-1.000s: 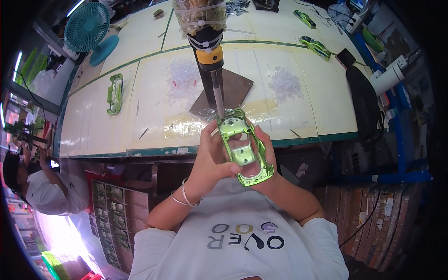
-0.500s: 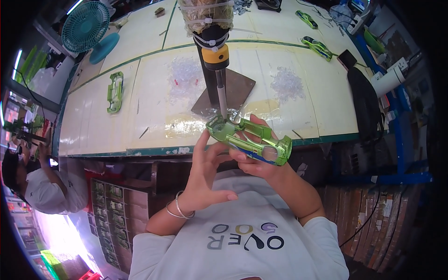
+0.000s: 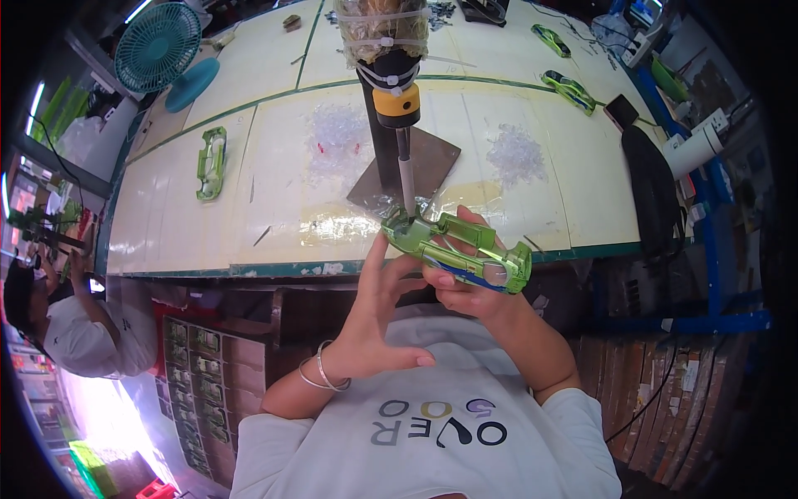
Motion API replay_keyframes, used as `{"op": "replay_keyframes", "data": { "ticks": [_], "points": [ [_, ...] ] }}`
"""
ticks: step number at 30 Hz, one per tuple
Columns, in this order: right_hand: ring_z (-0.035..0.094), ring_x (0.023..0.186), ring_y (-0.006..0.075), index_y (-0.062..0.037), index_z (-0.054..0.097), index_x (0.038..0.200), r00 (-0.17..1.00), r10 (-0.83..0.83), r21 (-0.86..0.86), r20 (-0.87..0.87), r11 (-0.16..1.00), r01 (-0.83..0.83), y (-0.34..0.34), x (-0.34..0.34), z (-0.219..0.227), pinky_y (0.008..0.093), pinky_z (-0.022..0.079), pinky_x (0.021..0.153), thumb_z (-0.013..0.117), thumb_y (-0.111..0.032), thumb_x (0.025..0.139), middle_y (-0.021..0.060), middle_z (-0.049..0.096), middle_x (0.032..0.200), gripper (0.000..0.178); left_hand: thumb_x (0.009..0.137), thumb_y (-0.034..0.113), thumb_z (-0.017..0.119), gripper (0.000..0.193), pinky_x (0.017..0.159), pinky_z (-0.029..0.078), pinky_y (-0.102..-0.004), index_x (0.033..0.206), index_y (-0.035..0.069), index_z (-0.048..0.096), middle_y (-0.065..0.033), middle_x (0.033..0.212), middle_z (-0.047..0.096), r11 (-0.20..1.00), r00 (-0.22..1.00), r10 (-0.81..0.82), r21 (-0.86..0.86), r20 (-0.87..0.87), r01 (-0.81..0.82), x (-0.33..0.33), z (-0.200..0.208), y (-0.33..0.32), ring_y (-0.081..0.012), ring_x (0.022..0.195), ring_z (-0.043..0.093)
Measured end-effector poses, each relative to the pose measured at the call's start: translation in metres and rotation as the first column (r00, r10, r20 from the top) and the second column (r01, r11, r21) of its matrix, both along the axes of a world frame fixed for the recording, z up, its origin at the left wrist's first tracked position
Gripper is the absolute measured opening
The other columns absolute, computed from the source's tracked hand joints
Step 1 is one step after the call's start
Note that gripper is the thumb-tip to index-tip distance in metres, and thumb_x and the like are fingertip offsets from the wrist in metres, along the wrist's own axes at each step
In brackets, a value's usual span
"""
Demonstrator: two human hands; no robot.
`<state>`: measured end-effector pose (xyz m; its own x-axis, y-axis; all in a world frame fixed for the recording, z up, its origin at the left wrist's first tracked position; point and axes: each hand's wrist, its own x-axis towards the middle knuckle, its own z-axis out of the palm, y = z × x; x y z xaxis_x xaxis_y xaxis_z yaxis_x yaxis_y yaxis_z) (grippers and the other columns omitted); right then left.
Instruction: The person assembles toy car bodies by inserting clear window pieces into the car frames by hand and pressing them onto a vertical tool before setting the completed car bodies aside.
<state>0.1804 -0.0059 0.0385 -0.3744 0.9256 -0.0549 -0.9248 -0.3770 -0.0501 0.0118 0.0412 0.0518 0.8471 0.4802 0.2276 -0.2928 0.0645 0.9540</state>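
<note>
A shiny green toy car body shell (image 3: 474,264), open side up, lies tilted in my right hand (image 3: 470,295), whose fingers and thumb grip its right half. Fingertips of my left hand (image 3: 376,320) touch the shell's left end from below, while the thumb sticks out away from it. Down into that left end reaches the thin metal rod (image 3: 406,170) of an upright tool with a yellow collar (image 3: 397,106). Whether the rod's tip touches plastic is hard to make out. Behind the rod a dark post stands on a brown base plate (image 3: 436,158).
Piles of small clear plastic pieces (image 3: 337,137) (image 3: 515,154) flank the post. Another green shell (image 3: 211,165) lies left, two more (image 3: 568,90) far right. A teal fan (image 3: 158,48), a black pouch (image 3: 650,179), and a boxed tray of shells (image 3: 204,387) surround me. A co-worker (image 3: 100,333) sits left.
The whole view has shifted slightly to the right. My hands and the shell keep almost the same place under the rod, with the same grip.
</note>
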Motion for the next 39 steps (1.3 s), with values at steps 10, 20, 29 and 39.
{"op": "replay_keyframes", "data": {
  "ticks": [10,20,29,39],
  "points": [
    [0.047,0.058,0.0228,0.0004,0.040,0.115,0.976,-0.037,0.014,-0.216,0.999,0.041,0.003,-0.004,-0.001,0.0286,0.040,0.032,0.027,-0.047,0.085,0.0245,0.049,0.076,0.058,0.055,0.022,0.078,0.114,0.093,0.030,-0.0376,0.133,0.008,-0.004,-0.0154,0.123,0.035,0.996,0.998,0.059,-0.060,0.012,-0.058,-0.002,0.003,-0.003,-0.0246,0.115,0.035],
    [0.057,0.077,0.0340,-0.0064,0.037,0.118,0.996,-0.008,-0.120,0.090,0.993,0.019,-0.058,0.010,-0.024,0.0407,0.050,0.057,0.035,-0.040,0.086,0.0215,0.052,0.098,0.046,0.074,0.017,0.060,0.058,0.098,0.021,-0.0377,0.122,-0.001,0.033,-0.0191,0.125,0.035,0.039,0.371,0.928,0.981,0.036,-0.192,-0.089,-0.018,0.185,-0.0338,0.119,0.028],
    [0.048,0.093,0.0178,-0.0027,0.042,0.116,-0.486,-0.188,0.444,0.853,0.753,0.487,-0.066,0.172,0.005,0.0254,0.036,0.083,0.058,-0.011,0.071,0.0093,0.049,0.107,0.049,0.083,0.012,0.046,0.015,0.072,0.037,-0.0379,0.084,-0.003,0.046,-0.0168,0.081,0.048,-0.113,0.421,0.907,0.975,0.023,0.190,-0.150,-0.030,0.170,-0.0303,0.081,0.046],
    [0.043,0.104,0.0293,-0.0091,0.044,0.112,-0.925,0.304,0.598,-0.228,0.793,0.114,0.029,0.292,-0.025,0.0376,0.035,0.085,0.060,-0.017,0.070,0.0122,0.047,0.111,0.046,0.089,0.016,0.040,0.017,0.059,0.037,-0.0195,0.079,0.003,0.045,0.0009,0.071,0.046,0.561,0.558,0.828,0.121,-0.062,-0.819,-0.148,0.050,0.046,-0.0049,0.065,0.044]
  ]
}}
